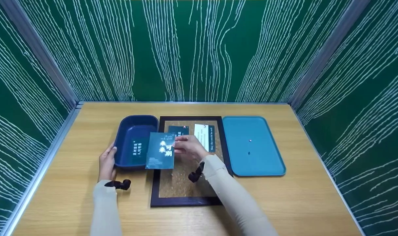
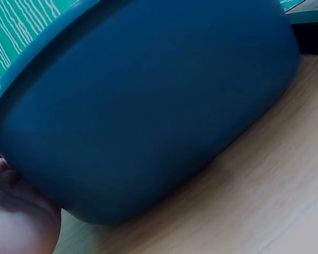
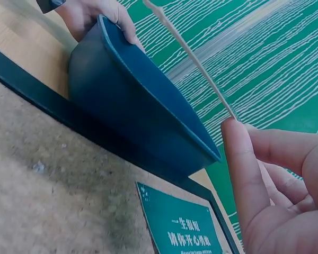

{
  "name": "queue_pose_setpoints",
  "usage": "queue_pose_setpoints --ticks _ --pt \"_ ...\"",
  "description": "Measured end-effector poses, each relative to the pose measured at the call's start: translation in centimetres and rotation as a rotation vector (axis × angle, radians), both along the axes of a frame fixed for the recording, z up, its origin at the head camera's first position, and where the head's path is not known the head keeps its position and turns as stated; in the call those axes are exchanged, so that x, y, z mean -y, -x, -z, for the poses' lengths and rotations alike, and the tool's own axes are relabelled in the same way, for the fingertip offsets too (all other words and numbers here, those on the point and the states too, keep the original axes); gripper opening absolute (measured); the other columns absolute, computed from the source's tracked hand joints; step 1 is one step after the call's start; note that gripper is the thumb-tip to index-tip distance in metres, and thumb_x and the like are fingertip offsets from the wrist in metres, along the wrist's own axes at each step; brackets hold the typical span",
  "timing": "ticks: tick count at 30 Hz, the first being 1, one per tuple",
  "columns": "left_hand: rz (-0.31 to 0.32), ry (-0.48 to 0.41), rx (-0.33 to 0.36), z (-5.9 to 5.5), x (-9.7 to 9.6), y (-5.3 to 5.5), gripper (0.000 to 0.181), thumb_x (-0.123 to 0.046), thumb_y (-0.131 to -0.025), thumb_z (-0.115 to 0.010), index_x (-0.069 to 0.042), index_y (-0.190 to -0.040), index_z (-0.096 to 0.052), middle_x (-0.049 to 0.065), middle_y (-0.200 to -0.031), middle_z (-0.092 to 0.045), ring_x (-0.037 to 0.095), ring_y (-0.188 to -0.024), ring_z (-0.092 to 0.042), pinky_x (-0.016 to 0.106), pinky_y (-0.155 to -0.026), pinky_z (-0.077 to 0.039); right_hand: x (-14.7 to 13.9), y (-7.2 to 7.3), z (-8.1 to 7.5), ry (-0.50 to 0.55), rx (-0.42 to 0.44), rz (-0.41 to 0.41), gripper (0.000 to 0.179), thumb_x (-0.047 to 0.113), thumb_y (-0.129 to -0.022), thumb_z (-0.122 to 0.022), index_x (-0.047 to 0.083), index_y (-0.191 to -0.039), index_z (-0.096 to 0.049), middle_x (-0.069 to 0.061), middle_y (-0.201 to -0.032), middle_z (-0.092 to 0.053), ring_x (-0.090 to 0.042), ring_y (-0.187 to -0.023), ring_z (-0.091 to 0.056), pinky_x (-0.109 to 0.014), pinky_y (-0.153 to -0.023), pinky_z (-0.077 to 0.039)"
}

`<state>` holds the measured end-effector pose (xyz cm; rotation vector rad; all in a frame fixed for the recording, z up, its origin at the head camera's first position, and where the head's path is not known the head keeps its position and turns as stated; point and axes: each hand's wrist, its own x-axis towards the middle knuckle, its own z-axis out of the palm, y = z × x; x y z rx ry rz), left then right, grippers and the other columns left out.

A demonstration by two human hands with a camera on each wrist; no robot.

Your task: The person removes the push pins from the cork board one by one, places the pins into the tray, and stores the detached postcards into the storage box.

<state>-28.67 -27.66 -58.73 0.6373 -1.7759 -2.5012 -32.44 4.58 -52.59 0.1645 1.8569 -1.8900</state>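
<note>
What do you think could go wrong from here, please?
The right hand pinches the card near one edge, so it could twist or slip.
The card appears over the rim of the basin in the head view, so it might catch there if lowered.
The tiny piece on the turquoise tray seems loose and could roll if bumped.

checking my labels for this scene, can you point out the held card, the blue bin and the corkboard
Held card (image 1: pixel 160 151): head view, middle of its printed face.
Blue bin (image 2: pixel 153 116): left wrist view, outer side wall.
Corkboard (image 1: pixel 180 186): head view, bare cork near the bottom.
</note>
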Motion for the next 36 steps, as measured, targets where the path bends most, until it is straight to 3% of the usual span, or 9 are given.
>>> queue_pose_setpoints --ticks 7,16,22,30,36 --pt "-0.003 0.007 0.02 0.1 0.0 0.1 0.051 -0.028 -0.103 -0.043 -0.019 -0.152 -0.03 -0.003 -0.161 -0.022 0.016 -0.144 -0.03 0.031 -0.116 -0.032 2.1 1.0 -0.7 0.037 -0.037 -0.002 0.038 0.001 -0.086 -0.068 0.001 -0.124 -0.059 -0.014 -0.104 -0.066 -0.017 -0.079 -0.069 -0.027 -0.077 -0.059" --pt "0.001 0.019 0.028 0.1 -0.1 0.2 0.05 -0.029 -0.103 -0.043 -0.02 -0.151 -0.032 -0.003 -0.161 -0.02 0.018 -0.145 -0.029 0.034 -0.117 -0.031 4.0 2.1 -0.7 0.015 -0.057 0.025 0.038 0.004 -0.087 -0.068 0.003 -0.124 -0.061 -0.012 -0.104 -0.068 -0.019 -0.084 -0.069 -0.033 -0.082 -0.059" --pt "0.0 0.02 -0.013 0.3 -0.1 0.1 0.049 -0.024 -0.103 -0.043 -0.017 -0.151 -0.032 -0.002 -0.161 -0.02 0.018 -0.144 -0.029 0.034 -0.116 -0.032 4.9 2.2 -0.7 0.021 -0.083 0.036 0.041 0.001 -0.087 -0.068 0.001 -0.127 -0.06 -0.014 -0.107 -0.069 -0.017 -0.08 -0.07 -0.039 -0.089 -0.056" --pt "-0.003 0.029 -0.038 0.3 -0.1 0.1 0.05 -0.023 -0.103 -0.043 -0.013 -0.151 -0.031 -0.001 -0.161 -0.021 0.015 -0.146 -0.023 0.032 -0.118 -0.027 6.0 2.4 -0.9 0.025 -0.066 0.065 0.039 0.002 -0.087 -0.067 0.004 -0.126 -0.062 -0.013 -0.109 -0.068 -0.016 -0.08 -0.069 -0.027 -0.077 -0.059" --pt "0.002 0.05 -0.035 0.4 -0.1 0.0 0.05 -0.024 -0.103 -0.044 -0.014 -0.151 -0.031 -0.003 -0.161 -0.019 0.014 -0.147 -0.02 0.031 -0.119 -0.025 6.7 2.6 -0.8 0.037 -0.048 0.09 0.039 0.002 -0.087 -0.068 0.004 -0.125 -0.063 -0.013 -0.112 -0.068 -0.017 -0.082 -0.07 -0.025 -0.074 -0.059"
